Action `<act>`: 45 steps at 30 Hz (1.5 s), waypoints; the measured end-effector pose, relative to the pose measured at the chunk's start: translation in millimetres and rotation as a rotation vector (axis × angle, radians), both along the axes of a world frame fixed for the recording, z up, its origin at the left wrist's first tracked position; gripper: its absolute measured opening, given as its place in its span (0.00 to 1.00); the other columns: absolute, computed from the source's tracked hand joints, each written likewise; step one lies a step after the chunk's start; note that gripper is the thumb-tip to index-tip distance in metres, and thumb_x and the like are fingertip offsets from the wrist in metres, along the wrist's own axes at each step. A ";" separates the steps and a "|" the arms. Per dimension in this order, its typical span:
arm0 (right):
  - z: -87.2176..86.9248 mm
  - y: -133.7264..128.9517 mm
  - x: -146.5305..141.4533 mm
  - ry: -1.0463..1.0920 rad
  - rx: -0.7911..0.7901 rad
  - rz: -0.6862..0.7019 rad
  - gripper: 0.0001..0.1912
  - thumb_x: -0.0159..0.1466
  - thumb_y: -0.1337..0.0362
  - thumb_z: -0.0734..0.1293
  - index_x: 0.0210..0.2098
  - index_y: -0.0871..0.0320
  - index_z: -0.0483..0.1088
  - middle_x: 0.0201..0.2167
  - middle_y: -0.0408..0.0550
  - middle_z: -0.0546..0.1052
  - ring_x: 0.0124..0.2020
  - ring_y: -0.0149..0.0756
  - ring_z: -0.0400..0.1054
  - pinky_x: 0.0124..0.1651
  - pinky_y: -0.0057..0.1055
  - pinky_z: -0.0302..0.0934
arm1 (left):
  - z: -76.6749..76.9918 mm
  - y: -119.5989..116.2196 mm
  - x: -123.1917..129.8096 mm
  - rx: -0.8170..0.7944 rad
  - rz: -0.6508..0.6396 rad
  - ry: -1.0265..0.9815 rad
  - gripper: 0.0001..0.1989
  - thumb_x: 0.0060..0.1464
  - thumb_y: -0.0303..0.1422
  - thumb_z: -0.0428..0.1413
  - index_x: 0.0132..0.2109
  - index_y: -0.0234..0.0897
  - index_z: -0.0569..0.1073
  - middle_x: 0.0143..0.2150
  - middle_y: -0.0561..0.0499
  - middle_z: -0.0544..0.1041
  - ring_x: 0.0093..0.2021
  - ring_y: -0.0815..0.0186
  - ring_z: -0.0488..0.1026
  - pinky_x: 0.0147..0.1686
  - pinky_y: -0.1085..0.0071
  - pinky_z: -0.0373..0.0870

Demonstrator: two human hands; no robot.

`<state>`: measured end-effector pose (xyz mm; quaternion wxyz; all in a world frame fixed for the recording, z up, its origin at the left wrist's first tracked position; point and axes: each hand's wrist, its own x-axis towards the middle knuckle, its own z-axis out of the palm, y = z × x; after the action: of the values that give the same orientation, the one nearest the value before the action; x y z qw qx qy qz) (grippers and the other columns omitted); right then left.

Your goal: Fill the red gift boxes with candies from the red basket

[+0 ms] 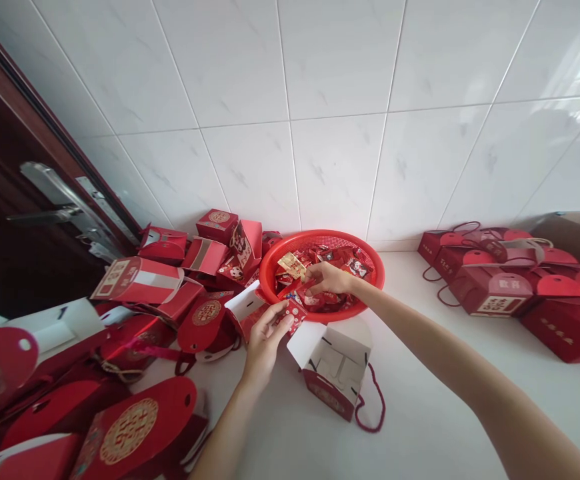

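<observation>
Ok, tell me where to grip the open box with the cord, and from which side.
Pinch the near wall of the box, from the person's side: it stands upright, thin-edged, facing bare table, while the basket crowds the far side. The cord lies slack, so probably a poorer hold.

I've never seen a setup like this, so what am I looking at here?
There is no robot: these are a person's bare hands, seen in one picture from a camera worn on the head. On the white surface sit a red basket of wrapped packets, an open box in front of it, and red boxes to the left and right. The left hand holds a red, white-dotted item. The right hand reaches into the basket; whether it grips anything is unclear.
</observation>
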<state>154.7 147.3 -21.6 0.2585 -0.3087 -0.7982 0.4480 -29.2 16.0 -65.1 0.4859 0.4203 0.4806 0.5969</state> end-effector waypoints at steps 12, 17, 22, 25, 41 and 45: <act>-3.3 6.8 7.6 -0.140 0.289 -0.607 0.15 0.57 0.72 0.65 0.44 0.58 0.69 0.46 0.51 0.77 0.46 0.41 0.70 0.48 0.36 0.63 | -1.0 0.4 -0.6 0.021 -0.024 -0.015 0.28 0.43 0.47 0.68 0.49 0.37 0.80 0.49 0.44 0.82 0.53 0.52 0.77 0.56 0.58 0.70; 1.7 0.6 6.9 -0.348 0.367 -0.515 0.11 0.56 0.76 0.65 0.36 0.57 0.73 0.41 0.48 0.78 0.42 0.39 0.72 0.45 0.31 0.63 | -1.1 0.4 -0.6 0.009 -0.010 -0.027 0.28 0.41 0.47 0.69 0.48 0.37 0.80 0.49 0.44 0.82 0.53 0.52 0.77 0.56 0.58 0.70; 11.9 -8.9 4.8 -0.587 0.439 -0.482 0.12 0.57 0.75 0.65 0.39 0.59 0.76 0.47 0.57 0.76 0.48 0.47 0.70 0.48 0.37 0.60 | -3.0 0.8 -1.4 0.014 -0.001 -0.020 0.27 0.41 0.47 0.69 0.48 0.38 0.80 0.47 0.45 0.83 0.51 0.53 0.77 0.54 0.59 0.71; 18.8 -14.3 5.9 -0.691 0.474 -0.516 0.16 0.62 0.75 0.60 0.44 0.61 0.75 0.49 0.61 0.75 0.50 0.49 0.69 0.50 0.39 0.58 | -3.5 1.1 -2.0 0.033 -0.010 -0.009 0.26 0.42 0.47 0.68 0.48 0.38 0.80 0.48 0.45 0.83 0.51 0.53 0.77 0.55 0.60 0.71; 5.7 -24.6 8.2 -0.825 0.406 -0.134 0.28 0.56 0.60 0.74 0.55 0.57 0.70 0.45 0.54 0.80 0.50 0.51 0.71 0.58 0.44 0.52 | -1.2 0.4 0.2 0.038 -0.018 -0.028 0.27 0.42 0.47 0.69 0.48 0.38 0.80 0.47 0.44 0.83 0.51 0.53 0.78 0.54 0.60 0.71; 11.2 -26.7 6.7 -0.814 0.406 -0.155 0.18 0.62 0.62 0.69 0.51 0.57 0.71 0.43 0.53 0.81 0.48 0.50 0.72 0.54 0.41 0.54 | -0.5 0.0 0.7 0.031 -0.006 -0.035 0.27 0.41 0.47 0.69 0.47 0.37 0.80 0.47 0.44 0.83 0.51 0.52 0.78 0.53 0.59 0.72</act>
<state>161.4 120.7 -10.4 0.0119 -0.4615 -0.8809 0.1042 -28.5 16.0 -65.6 0.4895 0.4186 0.4613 0.6102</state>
